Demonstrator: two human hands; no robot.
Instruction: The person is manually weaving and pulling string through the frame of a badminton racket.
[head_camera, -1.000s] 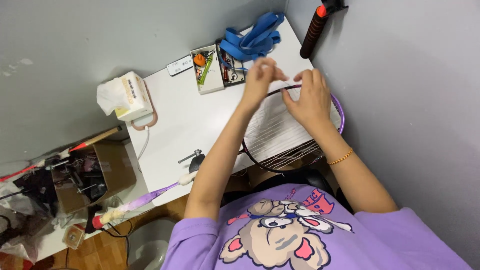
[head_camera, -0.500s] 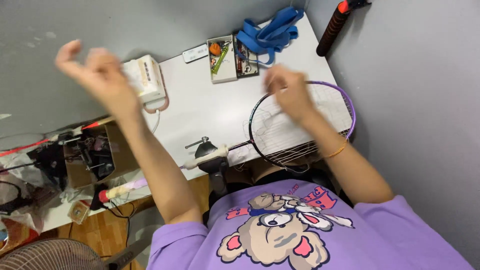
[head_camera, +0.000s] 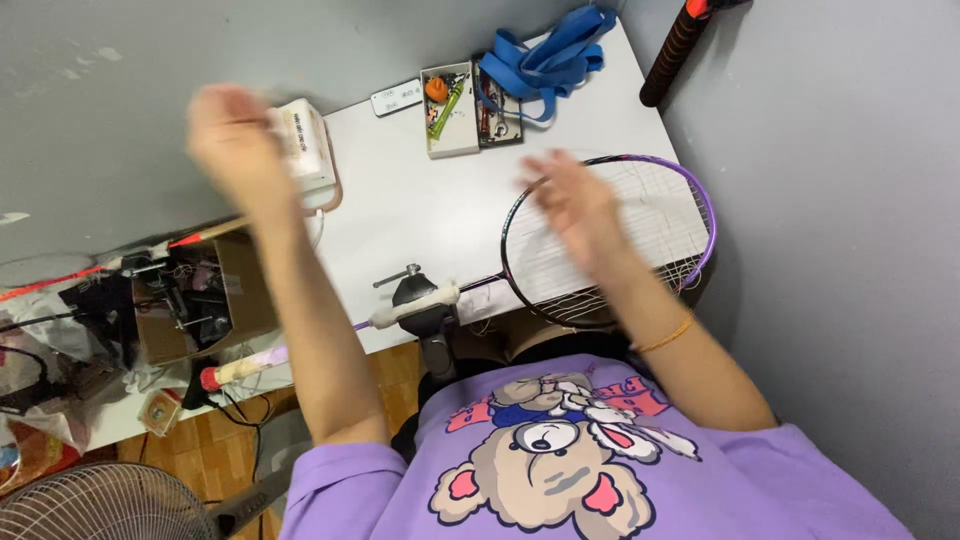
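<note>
A badminton racket with a purple and black frame lies on the white table, its head partly strung with white string. My right hand hovers over the left part of the string bed, fingers spread and blurred. My left hand is raised high at the left, in front of a tissue box; it is blurred and no string shows in it. The racket's shaft runs left to a white-wrapped part at a black clamp on the table's front edge.
An open small box of tools, blue straps and a white remote sit at the table's back. A black and orange handle leans in the corner. A cardboard box of clutter and a fan stand at the left.
My left hand left the racket head, swung far out to the upper left, and has since come slightly back right. My right hand stayed over the strings, its fingers now spread.
</note>
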